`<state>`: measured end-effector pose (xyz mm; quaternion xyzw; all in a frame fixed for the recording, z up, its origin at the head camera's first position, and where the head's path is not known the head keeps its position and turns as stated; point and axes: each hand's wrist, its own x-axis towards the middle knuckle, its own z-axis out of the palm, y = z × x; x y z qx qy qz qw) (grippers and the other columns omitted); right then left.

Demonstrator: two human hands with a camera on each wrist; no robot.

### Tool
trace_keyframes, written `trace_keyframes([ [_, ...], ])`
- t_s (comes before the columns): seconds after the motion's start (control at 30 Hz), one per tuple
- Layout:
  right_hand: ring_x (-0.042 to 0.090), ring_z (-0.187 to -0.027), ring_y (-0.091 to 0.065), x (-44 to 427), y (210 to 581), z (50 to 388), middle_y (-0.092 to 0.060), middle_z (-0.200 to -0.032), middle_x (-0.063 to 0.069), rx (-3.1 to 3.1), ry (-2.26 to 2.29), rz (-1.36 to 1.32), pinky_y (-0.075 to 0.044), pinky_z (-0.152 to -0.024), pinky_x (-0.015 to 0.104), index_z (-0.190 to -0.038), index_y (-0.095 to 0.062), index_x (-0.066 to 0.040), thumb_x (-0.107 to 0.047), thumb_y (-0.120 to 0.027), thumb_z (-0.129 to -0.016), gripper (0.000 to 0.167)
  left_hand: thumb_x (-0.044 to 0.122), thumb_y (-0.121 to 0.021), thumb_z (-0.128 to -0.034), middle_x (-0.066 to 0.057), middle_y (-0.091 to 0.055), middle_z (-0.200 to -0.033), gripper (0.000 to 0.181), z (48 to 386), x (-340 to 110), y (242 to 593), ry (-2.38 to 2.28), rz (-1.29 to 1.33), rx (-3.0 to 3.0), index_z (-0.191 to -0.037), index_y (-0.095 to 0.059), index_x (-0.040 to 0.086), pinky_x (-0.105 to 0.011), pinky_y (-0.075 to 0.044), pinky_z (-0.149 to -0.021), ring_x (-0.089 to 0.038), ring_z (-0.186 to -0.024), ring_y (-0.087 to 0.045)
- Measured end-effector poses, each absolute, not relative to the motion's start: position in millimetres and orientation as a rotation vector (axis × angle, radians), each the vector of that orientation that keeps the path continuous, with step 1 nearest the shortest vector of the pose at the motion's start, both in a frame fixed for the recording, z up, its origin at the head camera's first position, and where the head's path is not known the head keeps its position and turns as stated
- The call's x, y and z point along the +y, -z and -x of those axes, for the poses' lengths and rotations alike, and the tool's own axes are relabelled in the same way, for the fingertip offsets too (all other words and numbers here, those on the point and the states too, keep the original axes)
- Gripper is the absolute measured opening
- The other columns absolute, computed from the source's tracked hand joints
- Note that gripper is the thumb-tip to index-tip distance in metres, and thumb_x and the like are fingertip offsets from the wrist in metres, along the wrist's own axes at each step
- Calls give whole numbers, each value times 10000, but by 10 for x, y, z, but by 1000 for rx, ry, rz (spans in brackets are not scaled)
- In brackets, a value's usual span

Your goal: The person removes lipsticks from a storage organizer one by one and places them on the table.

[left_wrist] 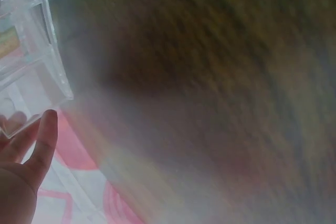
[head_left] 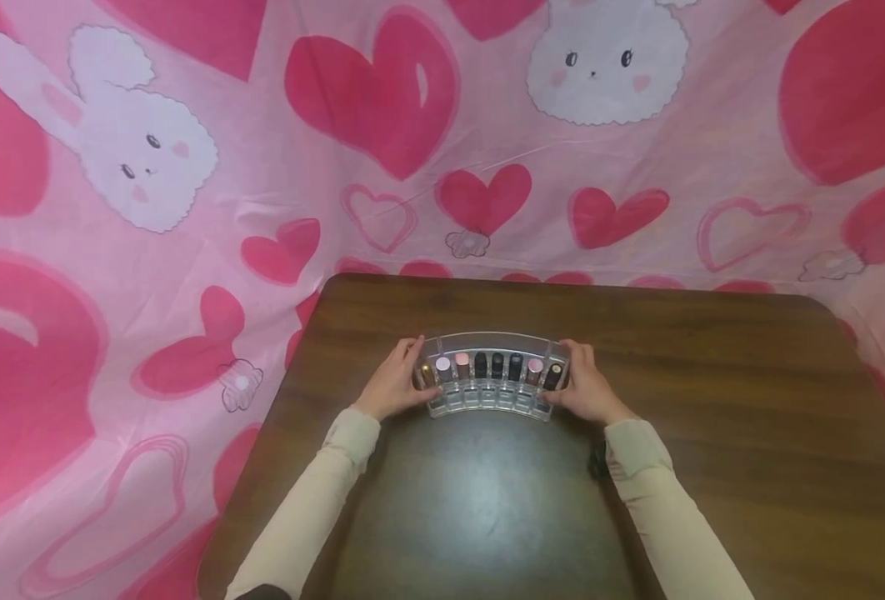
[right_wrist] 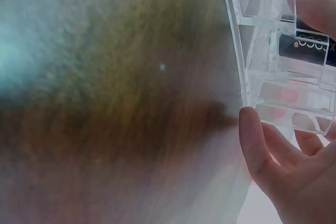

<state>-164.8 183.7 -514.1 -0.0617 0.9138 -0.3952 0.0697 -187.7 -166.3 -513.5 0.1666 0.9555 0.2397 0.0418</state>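
Free: table [head_left: 765,392] right of right sleeve [head_left: 671,500] | Blocked: ends of clear rack [head_left: 490,400], by hands [head_left: 396,383] [head_left: 591,387] | Barrier: pink cloth [head_left: 532,158] behind table

We see mixed-coloured cosmetic tubes [head_left: 462,365] in a clear, curved plastic holder [head_left: 491,338], against a pink, heart-patterned cloth [head_left: 262,167].
We find three black tubes [head_left: 497,365] mid-row, with pink-topped, whitish-lilac and gold-toned ones toward the ends; we also see a dark brown wood-grained table [head_left: 480,500], cream fabric sleeves [head_left: 686,525], and deep pink hearts [head_left: 375,104] and white rabbits [head_left: 146,167] on the cloth.
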Motion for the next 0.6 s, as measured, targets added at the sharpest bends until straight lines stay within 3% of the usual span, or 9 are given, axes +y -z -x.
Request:
trace_keyframes([
  [0.6,411,-1187,-424,1814,5149,1485,-250,-1384,239,2683,1261,112,-340,-1084,602,-1453,-186,-40,-178,-833,-707,998,457,-825,-706,-69,-401,-1415,1059,1761,-1670,5146,-816,-503,2898,-1534,-255,124,-446,-440,-1056,-258,-1242,-491],
])
